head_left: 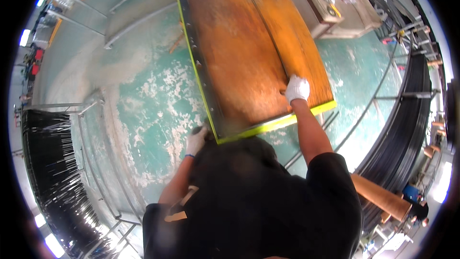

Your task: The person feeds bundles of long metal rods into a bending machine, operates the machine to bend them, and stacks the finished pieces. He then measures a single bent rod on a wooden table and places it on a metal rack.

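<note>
A long wooden table [239, 67] with a worn orange-brown top and bright yellow-green edging stretches away in front of me. Lengthwise on it lies a thin black strip [262, 19]. My right hand [298, 88], in a white knit glove, is closed at the strip's near end, close to the table's near right corner. Below the table's near left corner is my left hand [195, 142], also gloved. Its fingers are partly hidden beside a small dark shape, and I cannot make out whether it holds that. A dark rail [195, 43] with a row of small spots runs along the table's left side.
On the left, a metal rack [62, 104] carries many thin black strips [50, 163]. Long black strips [402, 115] lie on a rack at right, near a brown roll [381, 195]. A cabinet [311, 7] with plastic wrapping stands at back right. The green floor [153, 96] has worn paint.
</note>
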A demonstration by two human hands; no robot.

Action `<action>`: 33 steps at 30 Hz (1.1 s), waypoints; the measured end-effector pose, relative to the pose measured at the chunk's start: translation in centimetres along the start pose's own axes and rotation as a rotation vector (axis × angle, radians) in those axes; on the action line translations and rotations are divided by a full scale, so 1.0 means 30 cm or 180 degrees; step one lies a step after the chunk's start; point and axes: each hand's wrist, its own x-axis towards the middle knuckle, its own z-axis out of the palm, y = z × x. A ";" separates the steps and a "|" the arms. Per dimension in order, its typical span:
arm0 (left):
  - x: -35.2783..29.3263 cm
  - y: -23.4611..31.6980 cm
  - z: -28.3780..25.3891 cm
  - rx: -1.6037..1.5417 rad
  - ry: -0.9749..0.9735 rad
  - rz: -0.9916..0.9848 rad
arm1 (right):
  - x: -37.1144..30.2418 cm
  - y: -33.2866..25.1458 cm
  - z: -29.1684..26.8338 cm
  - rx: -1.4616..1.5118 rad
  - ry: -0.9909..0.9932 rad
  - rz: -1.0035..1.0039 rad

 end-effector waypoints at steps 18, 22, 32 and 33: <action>0.084 0.167 -0.513 -0.0779 -0.0373 -0.0384 | -0.057 -0.030 -0.195 0.2630 0.0884 0.0690; 0.199 0.192 -0.740 -0.0702 -0.0364 -0.0443 | -0.341 -0.364 -0.646 0.3339 0.0554 0.0777; 0.390 0.386 -0.979 -0.1004 -0.0272 -0.0506 | -0.573 -0.892 -1.122 0.2153 0.0934 0.0131; 0.406 0.402 -0.974 -0.0989 -0.0356 -0.0485 | -0.549 -0.922 -1.131 0.2208 0.0955 0.0088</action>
